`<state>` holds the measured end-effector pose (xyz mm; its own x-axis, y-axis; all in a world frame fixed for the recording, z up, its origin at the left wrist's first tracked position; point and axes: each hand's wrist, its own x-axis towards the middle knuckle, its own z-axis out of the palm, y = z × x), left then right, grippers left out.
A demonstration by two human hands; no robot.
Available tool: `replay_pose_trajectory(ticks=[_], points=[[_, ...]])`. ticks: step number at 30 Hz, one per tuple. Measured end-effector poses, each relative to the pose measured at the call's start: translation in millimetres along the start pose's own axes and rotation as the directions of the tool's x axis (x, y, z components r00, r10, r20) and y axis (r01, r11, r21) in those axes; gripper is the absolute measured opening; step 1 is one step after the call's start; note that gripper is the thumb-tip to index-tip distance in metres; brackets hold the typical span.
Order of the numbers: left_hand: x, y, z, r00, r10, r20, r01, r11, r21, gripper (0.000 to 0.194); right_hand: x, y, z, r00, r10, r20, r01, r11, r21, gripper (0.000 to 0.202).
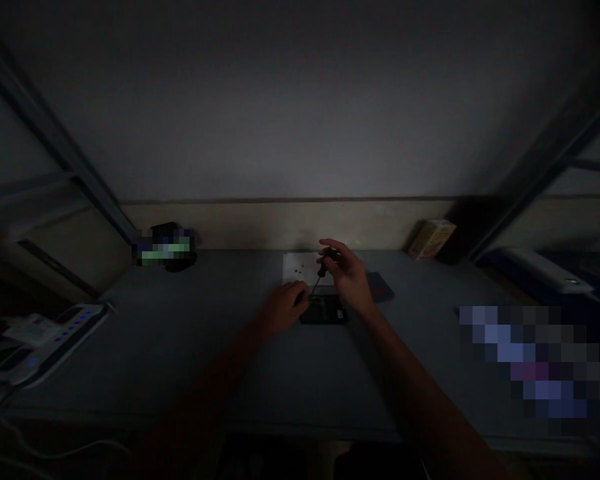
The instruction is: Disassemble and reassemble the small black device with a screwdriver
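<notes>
A dark, flat device that looks like an opened phone (336, 313) lies on the desk, with greenish circuitry faintly showing. My left hand (284, 309) is closed at its left end, fingers curled over the edge. Between the fingers of my right hand (349, 273) is a screwdriver (322, 271) with a dark handle. It slants down to the left, and its tip meets the device near my left fingertips. Behind them lies a white sheet of paper (293, 263) bearing several tiny dark bits, perhaps screws. A dark flat panel (381, 287) rests right of my right hand.
A power strip (67, 343) with blue lights and white cables occupies the desk's left side. At the back right stands a small yellowish box (433, 240). Blurred items sit back left and front right. Metal posts flank the desk (205, 393), and a wall closes its back.
</notes>
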<state>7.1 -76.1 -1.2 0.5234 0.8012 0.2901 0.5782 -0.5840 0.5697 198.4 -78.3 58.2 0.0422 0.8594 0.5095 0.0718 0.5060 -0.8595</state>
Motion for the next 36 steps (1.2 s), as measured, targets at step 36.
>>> replay_pose_trajectory(ticks=[36], points=[[0,2,-2.8,0.997,0.038,0.071,-0.04,0.999,0.033,0.008,10,6,-18,0.993,0.107,-0.046,-0.112,0.987,-0.113,0.037]])
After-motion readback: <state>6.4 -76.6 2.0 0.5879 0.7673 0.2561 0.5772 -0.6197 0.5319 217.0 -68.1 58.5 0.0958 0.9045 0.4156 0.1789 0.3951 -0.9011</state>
